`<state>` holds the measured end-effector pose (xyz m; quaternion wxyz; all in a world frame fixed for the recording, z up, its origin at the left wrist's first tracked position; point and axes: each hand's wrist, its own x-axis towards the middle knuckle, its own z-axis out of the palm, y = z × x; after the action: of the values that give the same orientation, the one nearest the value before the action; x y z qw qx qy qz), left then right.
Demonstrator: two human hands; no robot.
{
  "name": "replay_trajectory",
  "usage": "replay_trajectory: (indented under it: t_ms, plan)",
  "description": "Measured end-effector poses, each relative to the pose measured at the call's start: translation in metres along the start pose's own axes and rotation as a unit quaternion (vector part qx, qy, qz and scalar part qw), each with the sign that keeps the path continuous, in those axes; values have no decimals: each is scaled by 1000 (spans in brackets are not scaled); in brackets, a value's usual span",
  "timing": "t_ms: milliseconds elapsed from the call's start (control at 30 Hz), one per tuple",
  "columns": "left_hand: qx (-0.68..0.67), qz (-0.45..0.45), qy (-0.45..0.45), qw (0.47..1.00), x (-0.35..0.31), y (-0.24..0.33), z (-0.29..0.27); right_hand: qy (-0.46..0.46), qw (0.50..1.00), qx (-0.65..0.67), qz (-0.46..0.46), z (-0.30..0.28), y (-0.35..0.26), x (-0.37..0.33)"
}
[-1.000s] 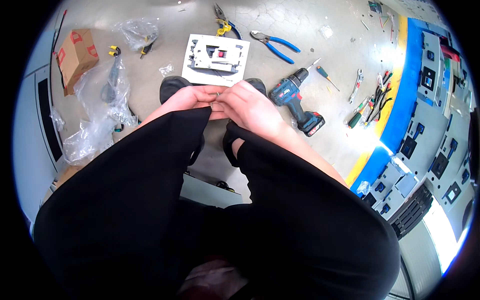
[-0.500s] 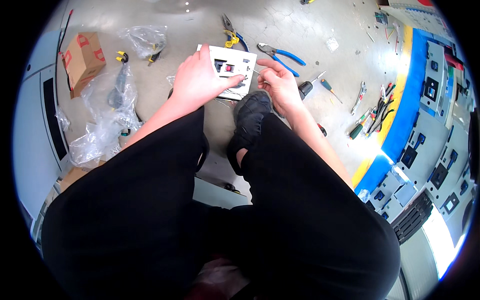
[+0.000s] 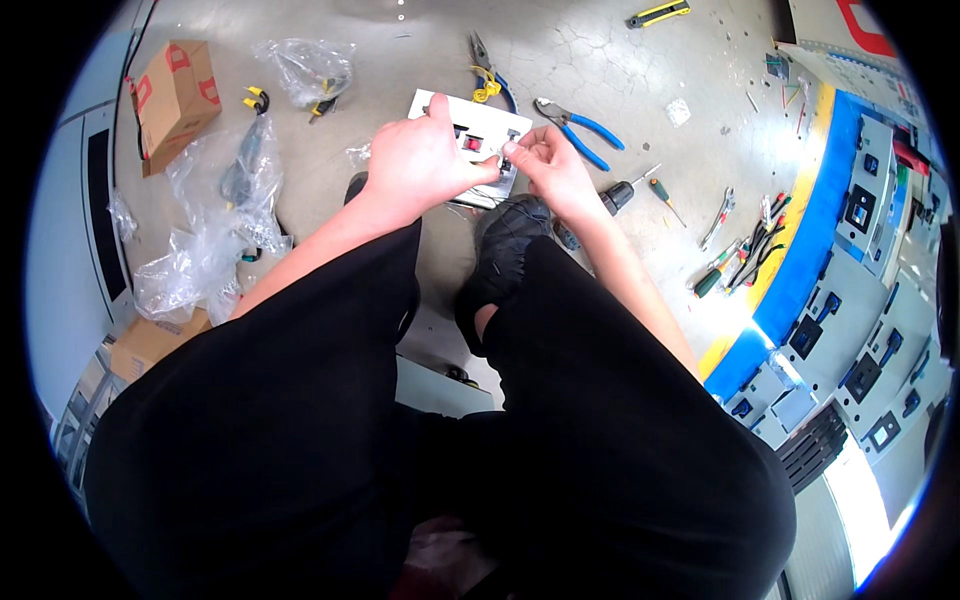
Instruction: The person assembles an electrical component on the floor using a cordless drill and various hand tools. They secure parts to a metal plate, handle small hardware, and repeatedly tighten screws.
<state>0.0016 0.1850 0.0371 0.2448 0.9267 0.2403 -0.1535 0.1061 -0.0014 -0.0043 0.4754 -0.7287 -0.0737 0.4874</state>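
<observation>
A white-faced electrical unit [image 3: 489, 116] with a red square part and dark slots stands on the floor just past my shoes. My left hand [image 3: 420, 162] grips it from the left, thumb pressed across its lower face and the fingers partly hidden behind the far edge. At the unit's right side, my right hand [image 3: 556, 176] has its thumb and index finger pinched against the edge. Whatever lies between those fingertips is too small to make out. A dark shoe [image 3: 512, 232] sits close against the unit's near side.
Beyond the unit lie long-nose pliers [image 3: 482, 52] with yellow wire and blue-handled cutters [image 3: 580, 128]. A power driver [image 3: 618, 196], a screwdriver [image 3: 664, 200] and wrenches [image 3: 720, 218] are to the right. Plastic bags [image 3: 205, 265] and a cardboard box [image 3: 178, 105] occupy the left.
The right fingertips have come in against the unit's right edge, where a thin strand showed between them before. My left hand covers more of the face. The whole view has shifted slightly.
</observation>
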Motion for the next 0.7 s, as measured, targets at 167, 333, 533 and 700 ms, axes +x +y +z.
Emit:
replay_trajectory:
  t_ms: [167, 333, 533, 700]
  plan:
    - [12, 21, 22, 999, 3, -7, 3, 33, 994, -101, 1, 9, -10, 12]
    - [58, 74, 79, 992, 4, -17, -2, -5, 999, -22, 32, 1, -7, 20]
    - [-27, 127, 176, 976, -4, -18, -15, 9, 868, 467, 172, -33, -4, -10]
    - [-199, 288, 148, 925, -18, 11, -23, -72, 884, 451, 97, -21, -25, -43]
